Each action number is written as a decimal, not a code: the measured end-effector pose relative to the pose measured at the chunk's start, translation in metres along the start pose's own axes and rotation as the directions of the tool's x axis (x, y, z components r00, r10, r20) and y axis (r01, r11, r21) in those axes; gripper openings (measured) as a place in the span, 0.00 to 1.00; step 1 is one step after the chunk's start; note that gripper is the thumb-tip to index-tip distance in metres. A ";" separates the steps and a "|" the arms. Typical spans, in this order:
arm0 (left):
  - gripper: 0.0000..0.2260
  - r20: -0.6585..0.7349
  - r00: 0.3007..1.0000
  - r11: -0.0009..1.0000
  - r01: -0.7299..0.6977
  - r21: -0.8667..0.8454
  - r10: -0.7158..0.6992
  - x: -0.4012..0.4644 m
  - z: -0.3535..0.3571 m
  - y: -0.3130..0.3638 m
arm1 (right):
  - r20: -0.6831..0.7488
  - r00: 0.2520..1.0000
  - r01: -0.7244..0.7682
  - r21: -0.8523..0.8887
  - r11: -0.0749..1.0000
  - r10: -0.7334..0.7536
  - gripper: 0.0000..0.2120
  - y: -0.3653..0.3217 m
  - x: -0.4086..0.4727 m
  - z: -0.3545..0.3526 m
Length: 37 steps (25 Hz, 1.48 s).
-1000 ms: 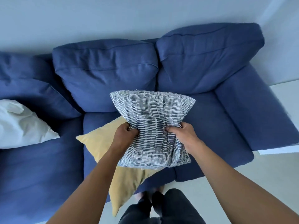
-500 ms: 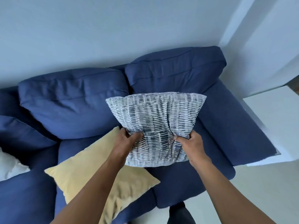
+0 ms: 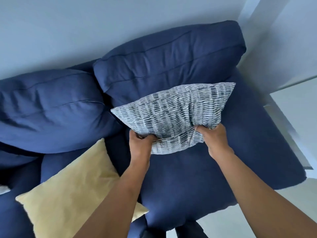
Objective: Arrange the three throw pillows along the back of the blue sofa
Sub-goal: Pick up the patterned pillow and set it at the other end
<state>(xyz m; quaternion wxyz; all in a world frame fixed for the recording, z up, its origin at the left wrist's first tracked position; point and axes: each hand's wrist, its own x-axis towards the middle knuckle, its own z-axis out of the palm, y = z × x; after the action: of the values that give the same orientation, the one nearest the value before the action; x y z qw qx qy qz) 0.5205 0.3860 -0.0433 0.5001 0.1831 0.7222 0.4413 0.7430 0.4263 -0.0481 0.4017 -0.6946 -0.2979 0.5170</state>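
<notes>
A grey-and-white patterned throw pillow [image 3: 173,114] is held over the right seat of the blue sofa [image 3: 188,186], its top edge close to the right back cushion [image 3: 168,59]. My left hand [image 3: 139,143] grips its lower left part and my right hand [image 3: 211,136] grips its lower right part. A yellow pillow [image 3: 68,194] lies flat on the seat at the lower left, partly under my left forearm. A sliver of a white pillow [image 3: 3,189] shows at the far left edge.
The left back cushion [image 3: 49,109] sits beside the right one. The sofa's right armrest [image 3: 267,134] borders a white side surface [image 3: 298,117]. A pale wall runs behind the sofa. Light floor shows at the bottom right.
The patterned pillow has moved right and back toward the right back cushion, tilting with its right corner higher. The view has shifted right, so the white pillow has nearly left the frame.
</notes>
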 end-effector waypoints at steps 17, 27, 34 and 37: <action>0.15 0.127 0.985 0.969 0.084 0.231 -0.116 0.157 0.079 -0.056 | 0.017 0.991 -0.125 -0.206 0.971 0.131 0.18 0.082 0.184 0.036; 0.09 0.115 0.966 0.960 0.205 0.192 -0.230 0.140 0.074 -0.066 | -0.050 0.979 -0.202 -0.275 0.940 0.196 0.09 0.093 0.176 0.013; 0.21 0.025 0.994 0.992 0.100 0.073 -0.102 0.171 0.074 -0.044 | -0.011 0.988 -0.151 -0.199 0.968 0.152 0.24 0.065 0.194 0.014; 0.22 0.109 0.979 0.985 0.172 0.011 -0.172 0.179 0.085 -0.045 | 0.076 0.973 -0.203 -0.180 0.962 0.220 0.22 0.062 0.200 0.029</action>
<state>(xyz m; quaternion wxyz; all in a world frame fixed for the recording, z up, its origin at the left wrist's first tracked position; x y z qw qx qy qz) 0.5263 0.5264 -0.1897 0.5751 0.1442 0.7072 0.3852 0.7724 0.5681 -0.2016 0.2685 -0.7288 -0.2839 0.5623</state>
